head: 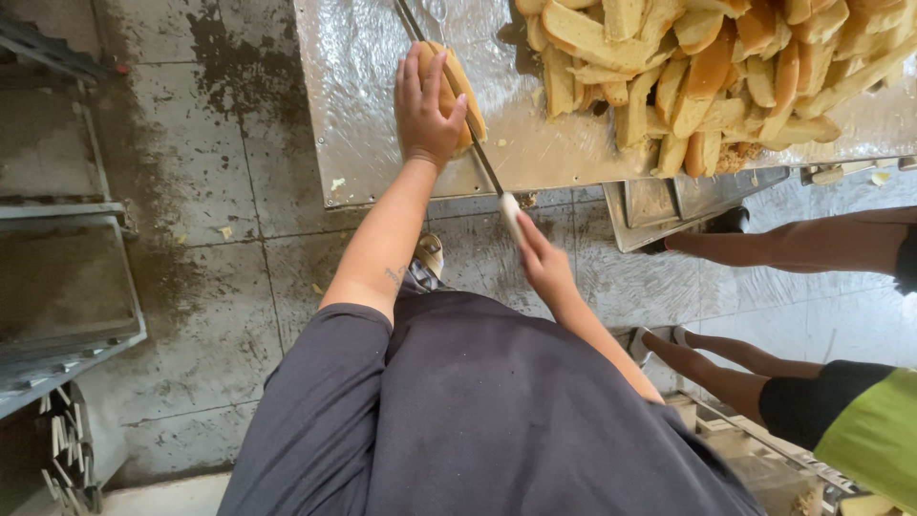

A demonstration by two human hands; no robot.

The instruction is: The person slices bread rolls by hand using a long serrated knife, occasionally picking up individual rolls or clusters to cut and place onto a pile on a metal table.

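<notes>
Pressing down, the left hand [425, 105] pins a golden, oblong bread roll [457, 91] on the metal table [363, 143] near its edge, while the right hand [543, 263] grips a long knife [478, 143] slicing through it, beside a pile of cut bread [707, 67].

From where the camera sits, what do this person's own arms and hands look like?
Both hands, the left hand and the right hand, are bare: no gloves, rings or watch show. The forearms are uncovered. A loose dark grey short sleeve covers the left upper arm, and a small dark tattoo marks the left forearm.
</notes>
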